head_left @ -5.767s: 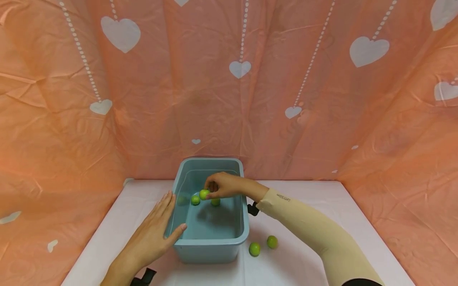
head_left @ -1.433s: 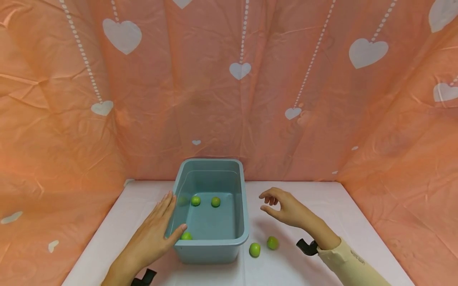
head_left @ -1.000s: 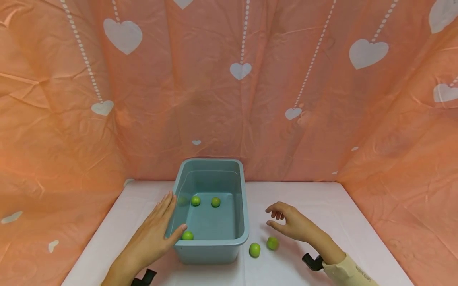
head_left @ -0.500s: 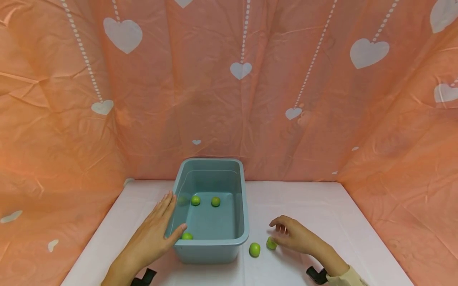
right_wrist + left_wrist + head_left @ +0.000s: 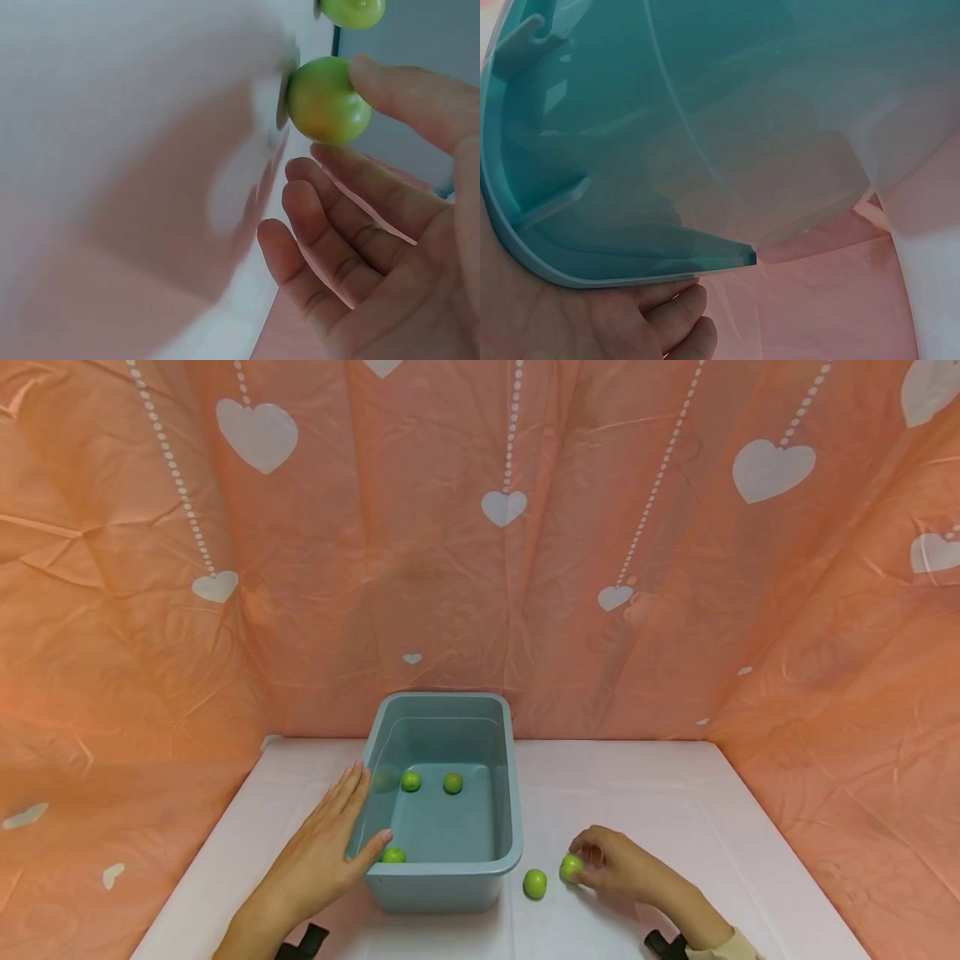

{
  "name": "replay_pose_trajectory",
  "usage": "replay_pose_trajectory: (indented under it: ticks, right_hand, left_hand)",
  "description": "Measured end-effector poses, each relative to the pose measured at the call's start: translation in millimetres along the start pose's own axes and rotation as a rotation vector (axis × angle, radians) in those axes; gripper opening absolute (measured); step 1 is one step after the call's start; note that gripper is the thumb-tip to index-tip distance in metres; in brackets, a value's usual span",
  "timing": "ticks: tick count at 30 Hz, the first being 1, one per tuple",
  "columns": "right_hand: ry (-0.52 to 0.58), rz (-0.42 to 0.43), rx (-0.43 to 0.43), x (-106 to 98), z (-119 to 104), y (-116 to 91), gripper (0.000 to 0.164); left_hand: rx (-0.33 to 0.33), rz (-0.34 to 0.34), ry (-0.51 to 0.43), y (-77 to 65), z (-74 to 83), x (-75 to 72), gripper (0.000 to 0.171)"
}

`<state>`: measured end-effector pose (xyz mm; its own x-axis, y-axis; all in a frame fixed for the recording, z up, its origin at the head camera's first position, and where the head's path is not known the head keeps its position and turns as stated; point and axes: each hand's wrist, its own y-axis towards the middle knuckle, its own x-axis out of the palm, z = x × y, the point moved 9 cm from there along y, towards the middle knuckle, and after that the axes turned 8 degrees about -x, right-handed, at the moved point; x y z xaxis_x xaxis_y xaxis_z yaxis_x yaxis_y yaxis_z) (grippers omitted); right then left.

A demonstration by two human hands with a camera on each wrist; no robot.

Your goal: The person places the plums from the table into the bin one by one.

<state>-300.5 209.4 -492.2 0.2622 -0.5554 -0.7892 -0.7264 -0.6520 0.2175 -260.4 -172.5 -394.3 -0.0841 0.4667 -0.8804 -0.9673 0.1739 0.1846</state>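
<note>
A blue-grey plastic bin [image 5: 435, 890] stands on the table. My left hand [image 5: 318, 852] rests along its left rim with fingers straight, thumb over the near corner; in the left wrist view the fingers [image 5: 676, 319] lie against the outside wall. Inside the bin are three small round green fruits: one at mid-left [image 5: 410, 781], a second green fruit [image 5: 452, 783] beside it, and a third green fruit [image 5: 393, 855] partly hidden by the near rim. On the table, my right hand [image 5: 618, 864] pinches a green fruit [image 5: 328, 101] with an orange blush between thumb and index finger.
Another green fruit [image 5: 535, 883] lies on the white tabletop [image 5: 637, 785], between the bin and my right hand. Orange curtains [image 5: 420, 568] with pale hearts enclose the table's back and sides. Black straps [image 5: 302, 941] sit on both wrists.
The right hand left the bin, where a third fruit now lies at the near end. It came down to the right-hand fruit on the table and closed thumb and finger on it. The left hand stayed.
</note>
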Motion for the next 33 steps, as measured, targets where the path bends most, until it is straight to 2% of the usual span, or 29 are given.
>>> replay_pose_trajectory:
  ticks: [8,18,26,33]
  right_hand:
    - [0.028,-0.029,0.074,4.2,4.3,-3.3,0.022]
    - [0.018,-0.029,0.074,4.2,4.4,-3.3,0.023]
    - [0.002,0.016,0.014,-5.0,-2.1,1.8,0.022]
    - [-0.017,0.091,-0.081,-16.3,-11.3,8.2,0.020]
  left_hand:
    - [0.003,0.009,0.007,0.1,-0.1,-0.1,0.094]
    - [0.006,0.010,0.006,0.2,0.4,-1.1,0.094]
    - [0.003,0.004,-0.001,0.0,0.7,-0.6,0.094]
    - [-0.001,0.000,-0.003,-0.9,-0.2,0.3,0.095]
